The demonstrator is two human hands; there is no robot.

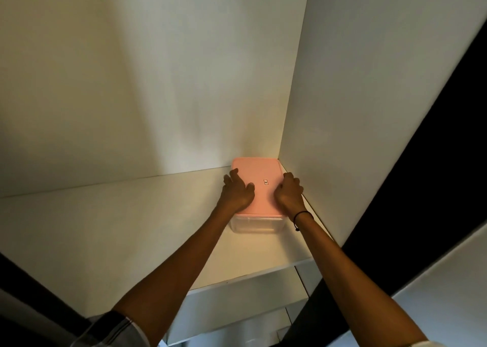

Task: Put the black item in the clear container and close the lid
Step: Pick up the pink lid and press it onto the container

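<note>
A clear plastic container point(254, 225) stands on a white shelf point(131, 222), pushed into the far right corner. Its pink lid point(259, 174) lies flat on top and carries a small label. My left hand point(237, 192) rests on the lid's left edge with fingers spread over the side. My right hand point(288, 192) grips the lid's right edge, fingers curled down beside the wall. Both palms lie on the lid. No black item shows; the container's inside is mostly hidden by the lid and my hands.
White walls close the shelf at the back point(158, 83) and at the right point(369, 109), right against the container. The shelf's front edge point(250, 278) runs below my forearms, with another white compartment beneath. A dark band point(421, 188) runs diagonally at right.
</note>
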